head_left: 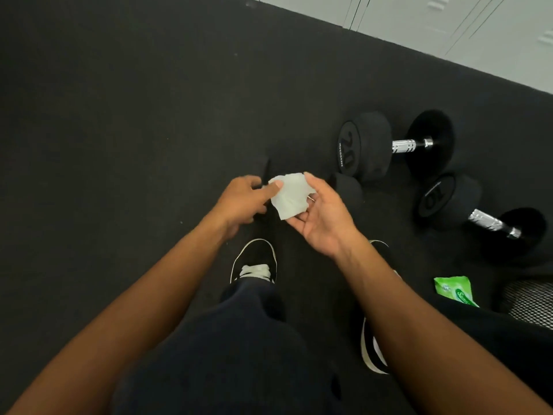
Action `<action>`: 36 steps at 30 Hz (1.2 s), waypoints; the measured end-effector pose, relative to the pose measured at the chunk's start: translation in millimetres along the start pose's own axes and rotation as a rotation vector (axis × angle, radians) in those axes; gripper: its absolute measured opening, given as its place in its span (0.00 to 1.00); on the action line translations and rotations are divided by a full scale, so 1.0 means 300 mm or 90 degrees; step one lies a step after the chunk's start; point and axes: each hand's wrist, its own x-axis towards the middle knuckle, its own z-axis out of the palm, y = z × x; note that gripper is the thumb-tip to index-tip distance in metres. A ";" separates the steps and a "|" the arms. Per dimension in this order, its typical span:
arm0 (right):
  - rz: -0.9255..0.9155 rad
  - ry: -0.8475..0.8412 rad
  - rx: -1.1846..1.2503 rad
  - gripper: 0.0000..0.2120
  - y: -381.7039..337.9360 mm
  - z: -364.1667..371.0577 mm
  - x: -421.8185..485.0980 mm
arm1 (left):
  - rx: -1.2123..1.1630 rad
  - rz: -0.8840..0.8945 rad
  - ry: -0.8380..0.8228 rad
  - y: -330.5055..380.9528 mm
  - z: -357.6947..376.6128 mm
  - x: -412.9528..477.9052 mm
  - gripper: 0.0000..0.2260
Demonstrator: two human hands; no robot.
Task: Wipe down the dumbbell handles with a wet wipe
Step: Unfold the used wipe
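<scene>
Head view, blur: the left hand [242,202] is smeared by motion, so its lower fingers cannot be told apart; the black shoe [254,262] and dark trousers [239,339] nearly merge with the dark floor [119,130].
Hidden: the right hand [321,217] covers most of a dark rounded shape [348,185] just behind it, and what that is cannot be told; this hand's fingers lie mostly out of sight under the wet wipe [288,194].
Cut off: a grey mesh object [529,301] runs out at the right edge; the green wipe pack [453,290] is partly covered along its lower side, its lettering only partly legible.
Wipe position: held above the floor between both hands, ahead of the shoe, well apart from both dumbbells.
Left fingers: a fingertip and thumb pinch the wipe's upper left edge.
Right fingers: palm up, loosely curled beneath the wipe, thumb tip at its upper right corner, gripping it.
Wipe's look: white, faintly translucent, crumpled, partly opened out.
Dumbbell marked 20 [368,145]: on the floor to the right, its chrome handle [404,146] bare.
Dumbbell marked 10 [449,200]: nearer the right edge, its far head lost in shadow.
</scene>
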 end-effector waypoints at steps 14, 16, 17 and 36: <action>-0.116 -0.013 -0.272 0.12 -0.195 -0.004 -0.274 | -0.299 0.022 -0.134 0.214 -0.003 -0.196 0.08; -0.124 -0.023 -0.263 0.13 -0.209 -0.009 -0.307 | -0.317 0.025 -0.147 0.238 0.001 -0.231 0.07; -0.130 -0.026 -0.265 0.13 -0.215 -0.012 -0.320 | -0.319 0.027 -0.147 0.245 0.004 -0.245 0.07; -0.180 -0.076 -0.408 0.13 -0.339 -0.078 -0.450 | -0.277 0.035 -0.219 0.314 0.060 -0.326 0.13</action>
